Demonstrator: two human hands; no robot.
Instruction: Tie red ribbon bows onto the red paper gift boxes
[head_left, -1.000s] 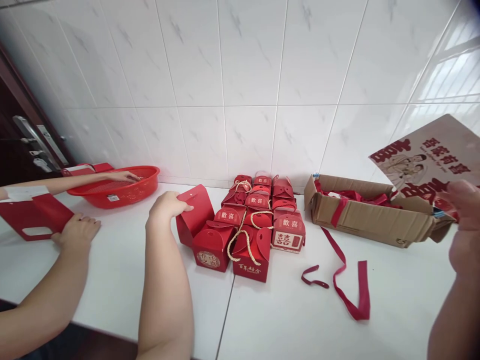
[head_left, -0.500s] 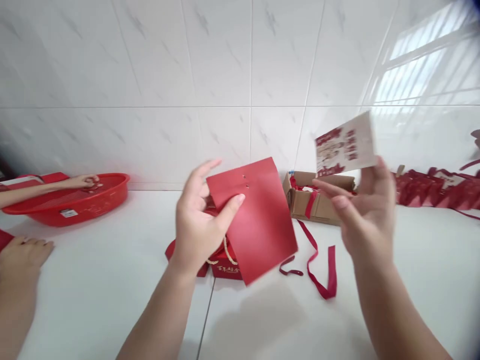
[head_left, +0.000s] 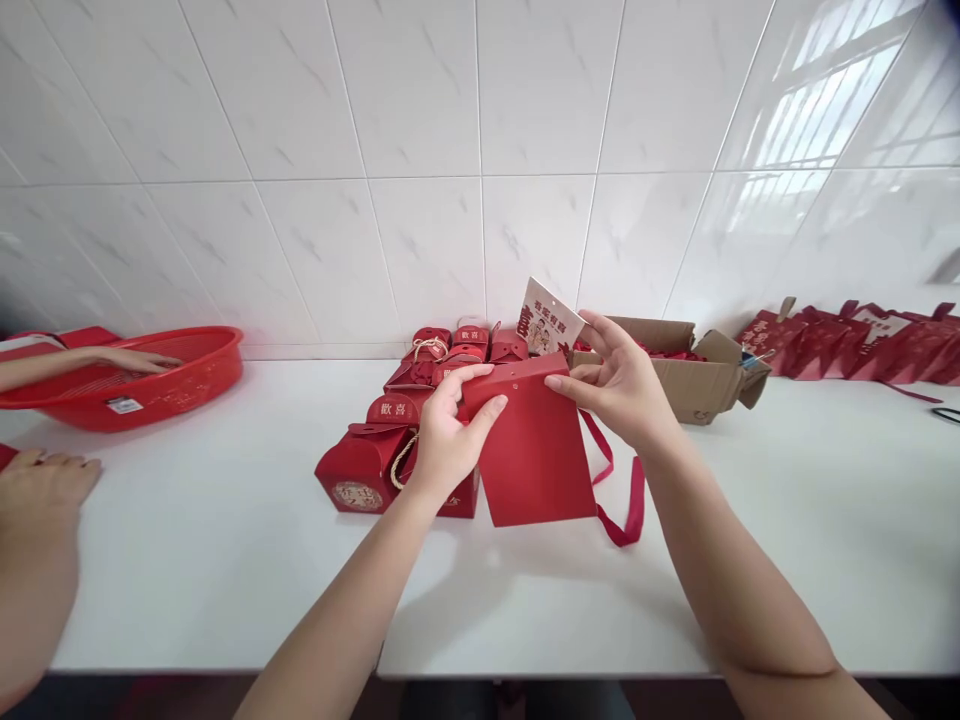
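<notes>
My left hand (head_left: 454,430) grips the upper left corner of a flat red paper bag (head_left: 536,450), thumb in front. Small holes show near the bag's top edge. At its top right corner, my right hand (head_left: 619,385) pinches the edge with the thumb. Its fingers also hold a white printed card (head_left: 551,318) with red characters and a drawn figure. The card stands tilted behind the bag's top edge, which hides its lower part. A dark red ribbon (head_left: 630,510) lies on the table, partly behind the bag.
Several red gift boxes (head_left: 356,465) with rope handles stand behind my left hand. An open cardboard box (head_left: 694,385) holds red items. More red bags (head_left: 862,345) line the wall at right. Another person's hand (head_left: 139,360) reaches into a red plastic basin (head_left: 217,375); another hand (head_left: 52,490) rests nearby.
My right hand has brought the card left, to the bag's top edge, and now touches the bag. The bag is more upright. The view has shifted, showing more boxes.
</notes>
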